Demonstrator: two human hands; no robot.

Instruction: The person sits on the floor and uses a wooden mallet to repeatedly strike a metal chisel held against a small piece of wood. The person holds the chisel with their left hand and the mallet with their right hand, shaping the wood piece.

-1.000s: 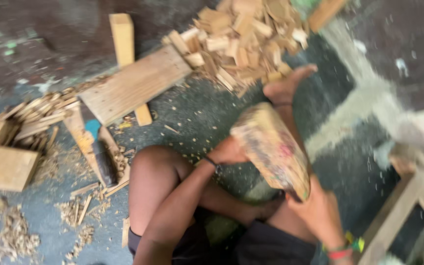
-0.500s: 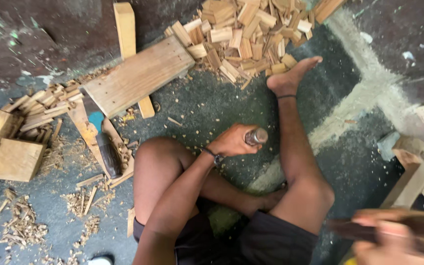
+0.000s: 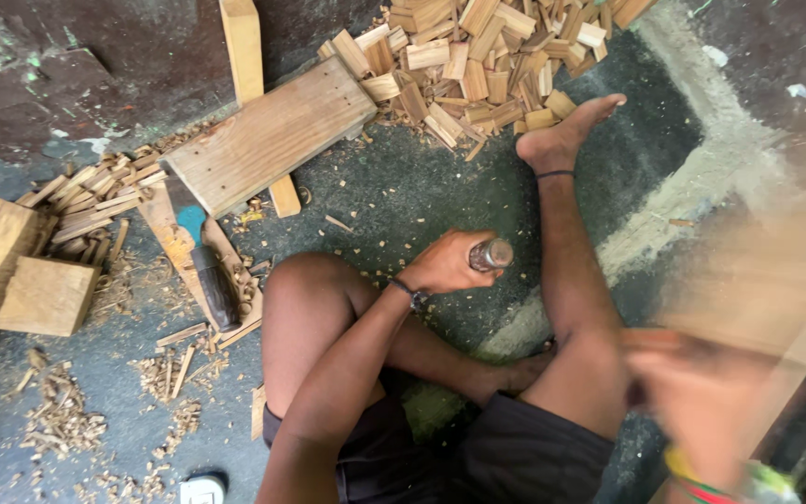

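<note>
My left hand (image 3: 445, 264) grips a chisel (image 3: 492, 254) at centre; my right hand (image 3: 701, 401), blurred at four o'clock, grip unclear. Cut blocks (image 3: 478, 56) heaped at twelve; boards (image 3: 268, 145) remain uncut.

A: Floor (image 3: 403, 196)?
B: Dark, rough concrete, littered with wood shavings (image 3: 58, 420). A pale cement strip (image 3: 701, 187) runs from 1 o'clock toward centre.
A: Timber?
B: Heap of short offcuts (image 3: 487, 65) at 12 o'clock. Flat plank (image 3: 268, 140) at 11, an upright batten (image 3: 243, 47) behind it. Thin sticks (image 3: 95, 191) and two blocks (image 3: 20, 280) at 9 o'clock.
A: Light?
B: Even daylight, soft shadows.
</note>
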